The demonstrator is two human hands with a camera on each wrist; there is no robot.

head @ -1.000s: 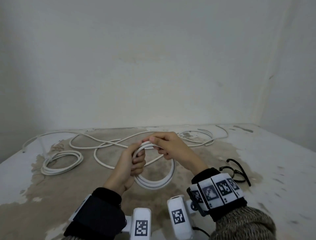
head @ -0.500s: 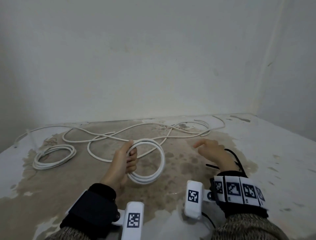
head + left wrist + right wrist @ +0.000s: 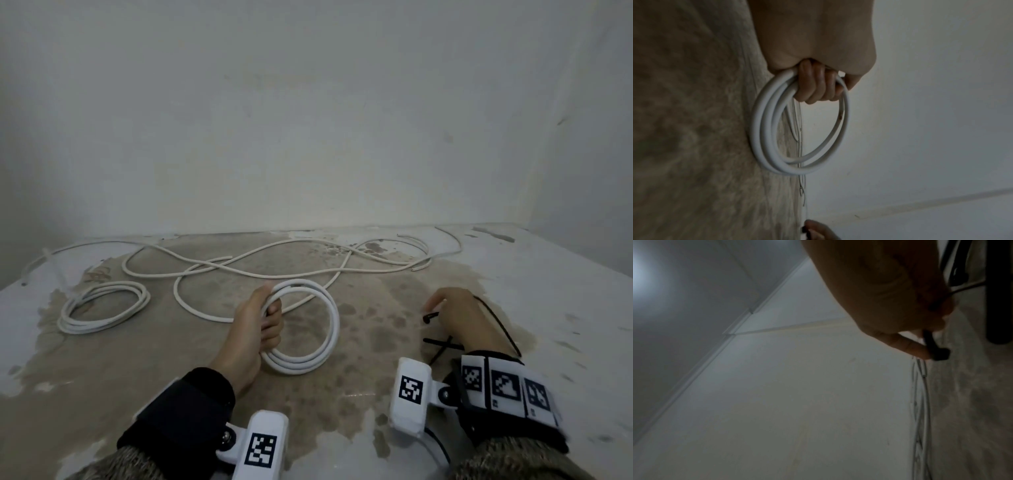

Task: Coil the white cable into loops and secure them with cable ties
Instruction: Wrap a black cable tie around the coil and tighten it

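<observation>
My left hand (image 3: 265, 320) grips a coil of white cable (image 3: 322, 346) of a few loops, held just above the stained tabletop; the left wrist view shows my fingers (image 3: 818, 88) curled through the coil (image 3: 764, 129). One strand runs from the coil to the loose white cable (image 3: 239, 269) snaking across the back of the table. To the right, my right hand (image 3: 440, 308) lies low on the table and pinches a black cable tie (image 3: 431, 317). The right wrist view shows that tie (image 3: 935, 350) between thumb and forefinger of the right hand (image 3: 890, 308).
A second white coil (image 3: 102, 308) lies flat at the left. More black cable ties (image 3: 442, 346) lie crossed under my right wrist, and one (image 3: 500, 325) curves past its far side. The table (image 3: 565, 308) meets the wall behind and on the right.
My right hand let go of the coil, moved right and down to the black ties and now pinches one. My left hand lowered the coil toward the table.
</observation>
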